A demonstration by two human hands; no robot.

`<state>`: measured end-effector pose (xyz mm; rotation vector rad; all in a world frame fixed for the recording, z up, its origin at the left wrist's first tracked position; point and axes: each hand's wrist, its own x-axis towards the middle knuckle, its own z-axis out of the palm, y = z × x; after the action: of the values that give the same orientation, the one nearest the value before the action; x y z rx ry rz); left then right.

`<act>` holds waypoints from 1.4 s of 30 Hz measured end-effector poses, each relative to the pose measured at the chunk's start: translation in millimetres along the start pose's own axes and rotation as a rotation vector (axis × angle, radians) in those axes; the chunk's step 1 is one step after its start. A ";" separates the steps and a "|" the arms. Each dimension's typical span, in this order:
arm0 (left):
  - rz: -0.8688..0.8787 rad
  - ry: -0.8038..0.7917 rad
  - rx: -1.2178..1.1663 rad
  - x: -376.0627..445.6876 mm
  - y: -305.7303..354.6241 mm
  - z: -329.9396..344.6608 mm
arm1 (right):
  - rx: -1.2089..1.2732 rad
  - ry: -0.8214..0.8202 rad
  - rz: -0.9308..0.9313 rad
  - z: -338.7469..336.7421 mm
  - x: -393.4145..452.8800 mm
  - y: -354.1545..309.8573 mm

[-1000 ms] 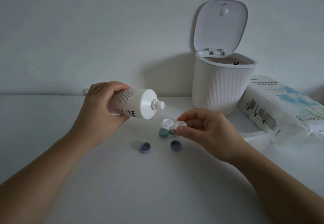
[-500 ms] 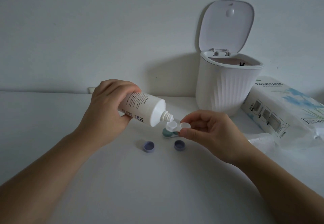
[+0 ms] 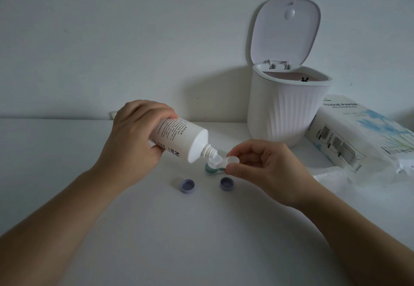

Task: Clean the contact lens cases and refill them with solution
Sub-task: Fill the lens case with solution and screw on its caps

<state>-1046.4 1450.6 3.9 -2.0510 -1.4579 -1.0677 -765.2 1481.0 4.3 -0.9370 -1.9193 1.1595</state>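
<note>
While my left hand [image 3: 132,142] grips one tipped solution bottle [image 3: 179,139], my right hand [image 3: 264,167] pinches one white lens case [image 3: 220,161] under its nozzle, above one green case [image 3: 211,170]. Two purple caps [image 3: 187,186] sit on the table [image 3: 156,229].

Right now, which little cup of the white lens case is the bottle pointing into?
The left cup, under the tip of the solution bottle that the left hand tilts. The right cup sits beside the right hand's fingers.
</note>
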 end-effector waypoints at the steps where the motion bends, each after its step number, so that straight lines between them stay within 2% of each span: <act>1: 0.001 0.001 0.003 0.2 -0.1 -0.1 | -0.001 -0.002 -0.003 -0.3 0.2 0.1; 42: 0.010 0.012 -0.007 1.2 -0.8 0.0 | 0.000 -0.013 -0.016 0.2 0.3 0.5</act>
<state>-1046.9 1451.6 4.8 -2.0506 -1.4389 -1.0808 -765.4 1481.4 3.8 -0.9145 -1.9340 1.1584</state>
